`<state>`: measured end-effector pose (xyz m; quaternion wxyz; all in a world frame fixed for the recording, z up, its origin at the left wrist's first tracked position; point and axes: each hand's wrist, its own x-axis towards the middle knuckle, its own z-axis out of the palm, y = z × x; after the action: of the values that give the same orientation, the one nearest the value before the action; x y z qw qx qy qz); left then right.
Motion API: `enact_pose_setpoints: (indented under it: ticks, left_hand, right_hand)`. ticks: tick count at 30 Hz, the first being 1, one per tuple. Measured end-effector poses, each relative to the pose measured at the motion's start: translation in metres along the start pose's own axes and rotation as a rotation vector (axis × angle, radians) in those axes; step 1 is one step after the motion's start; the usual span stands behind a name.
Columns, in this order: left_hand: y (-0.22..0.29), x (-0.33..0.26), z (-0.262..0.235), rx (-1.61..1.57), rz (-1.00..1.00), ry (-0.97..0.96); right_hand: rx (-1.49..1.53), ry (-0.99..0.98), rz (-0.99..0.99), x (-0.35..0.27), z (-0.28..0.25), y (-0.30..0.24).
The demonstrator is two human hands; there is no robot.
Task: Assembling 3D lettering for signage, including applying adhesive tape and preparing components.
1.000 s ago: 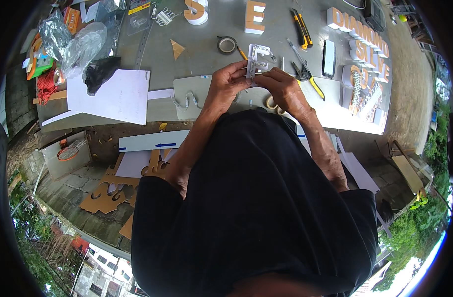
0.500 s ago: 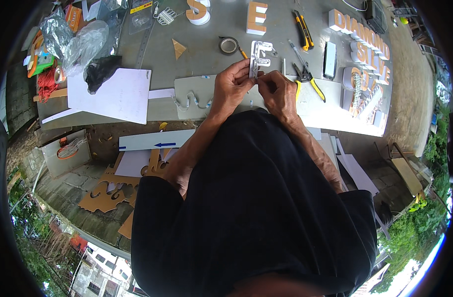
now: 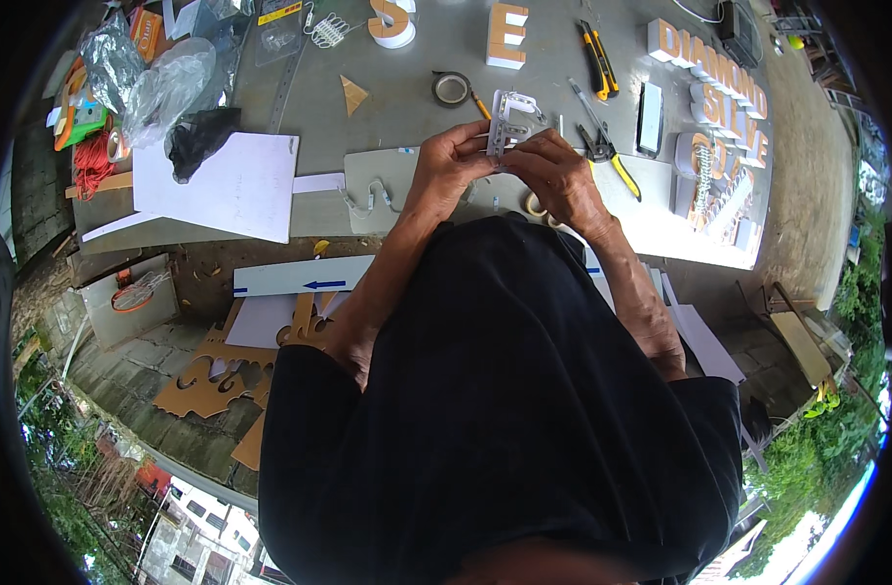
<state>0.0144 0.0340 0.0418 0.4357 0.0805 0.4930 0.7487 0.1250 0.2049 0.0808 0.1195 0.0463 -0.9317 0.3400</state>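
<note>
Both my hands are raised over the grey table (image 3: pixel 407 136) and hold one small white letter-shaped sign piece (image 3: pixel 509 119). My left hand (image 3: pixel 451 166) grips its lower left edge with the fingers curled. My right hand (image 3: pixel 555 171) pinches its right side, thumb and fingers closed on it. Under the hands lies a grey board (image 3: pixel 383 190) with a short string of small light modules on it. A roll of tape (image 3: pixel 452 89) and a pencil lie just beyond the piece.
White and orange block letters (image 3: pixel 507 34) stand at the table's far edge, more of them on a white sign panel (image 3: pixel 709 166) at right. Yellow-handled cutters (image 3: pixel 598 60) and pliers (image 3: pixel 607 154) lie nearby. A white sheet (image 3: pixel 227 185) and plastic bags (image 3: pixel 163 83) sit left. Cardboard cut-outs (image 3: pixel 222 375) lie on the floor.
The white piece has been turned and lifted slightly in my hands. My right hand has shifted up along its right side; my left hand keeps its grip.
</note>
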Motion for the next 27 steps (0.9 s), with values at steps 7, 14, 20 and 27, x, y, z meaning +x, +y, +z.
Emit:
enact_pose_setpoints:
  ticks: [7,14,20,27]
  left_hand:
    - [-0.003,-0.006,0.012,0.126,0.126,0.042]
    - [-0.008,-0.006,0.017,0.159,0.194,0.075]
    - [-0.005,-0.001,0.005,0.047,0.073,0.041]
    - [-0.003,-0.001,0.002,0.034,0.016,0.032]
  right_hand:
    - [0.19,0.044,0.345,0.002,0.006,-0.014]
    - [0.354,0.168,0.596,0.0,0.019,-0.02]
    - [0.132,0.154,0.184,-0.008,0.015,-0.012]
    - [-0.039,0.04,-0.024,-0.003,0.007,-0.007]
